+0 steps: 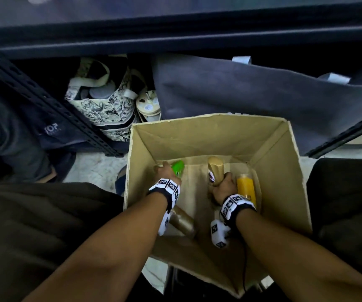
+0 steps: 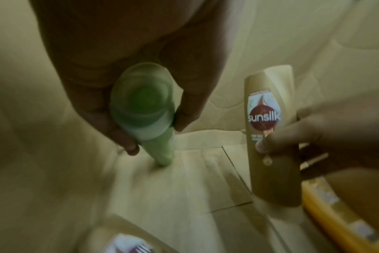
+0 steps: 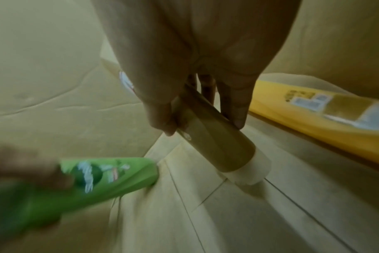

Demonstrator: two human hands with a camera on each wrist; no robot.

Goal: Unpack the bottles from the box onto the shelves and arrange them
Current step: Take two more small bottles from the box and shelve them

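Note:
Both hands reach into an open cardboard box (image 1: pixel 280 153). My left hand (image 1: pixel 166 172) grips a green bottle (image 1: pixel 178 167) near the box's far left corner; in the left wrist view its fingers (image 2: pixel 123 137) wrap the green bottle (image 2: pixel 145 109). My right hand (image 1: pixel 224 188) grips a gold Sunsilk bottle (image 1: pixel 215 168), which the right wrist view shows as a gold bottle (image 3: pixel 214 137) with a pale cap pointing down at the box floor. A yellow bottle (image 1: pixel 246 188) stands by the right wall. Another gold bottle (image 1: pixel 182 221) lies under my left wrist.
Dark metal shelving (image 1: pixel 175 38) runs across the top, with a slotted upright (image 1: pixel 45 101) at left. A patterned bag (image 1: pixel 101 101) and a grey fabric bag (image 1: pixel 241 90) sit under the shelf behind the box. Dark cloth (image 1: pixel 34 225) lies left of the box.

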